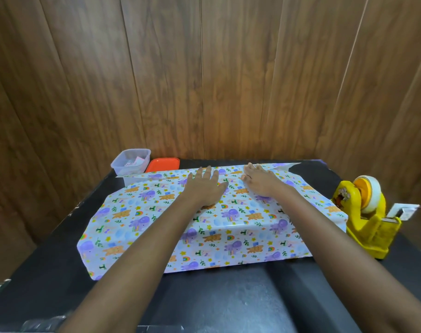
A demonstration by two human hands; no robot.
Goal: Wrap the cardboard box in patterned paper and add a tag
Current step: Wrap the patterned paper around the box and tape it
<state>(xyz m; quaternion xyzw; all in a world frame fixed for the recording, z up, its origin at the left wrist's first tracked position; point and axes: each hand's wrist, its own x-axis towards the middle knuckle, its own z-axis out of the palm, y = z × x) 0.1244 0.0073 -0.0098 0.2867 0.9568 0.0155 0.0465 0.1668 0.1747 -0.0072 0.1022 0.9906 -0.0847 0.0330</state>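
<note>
While my left hand (pixel 204 187), spread flat, pins the white animal-print patterned paper (pixel 156 224) over the hidden cardboard box — centred on the black table (pixel 48 248) — my right hand (pixel 258 181) presses the far seam, grip unclear.

Paper (pixel 228 227): white, printed with purple and orange cartoon animals, rainbows, stars; spread pattern-up, humped over a boxy shape beneath.
</note>
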